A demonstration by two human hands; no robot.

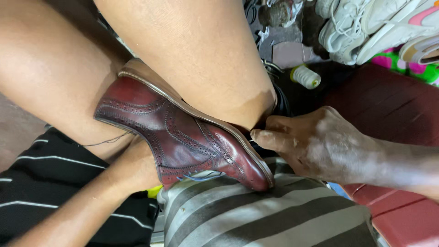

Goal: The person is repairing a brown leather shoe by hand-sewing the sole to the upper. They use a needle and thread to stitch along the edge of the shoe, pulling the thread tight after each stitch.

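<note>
You are wedging the burgundy brogue shoe (183,135) between your knees, sole facing far-right; it could be slipping loose. Your right hand (315,144) is pinching closed at the sole edge, your left hand (137,167), grip hidden, I cannot tell, is nearing a trailing thread (107,140) that could be snagging

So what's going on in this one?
A person is seated with a dark red leather brogue shoe wedged between their bare knees, its sole edge turned upward. The right hand presses at the sole near the toe; the left hand is hidden behind the shoe, with only its forearm showing. A thin thread trails from the heel side. A pale yellow thread spool and white sneakers lie on the floor beyond.
</note>
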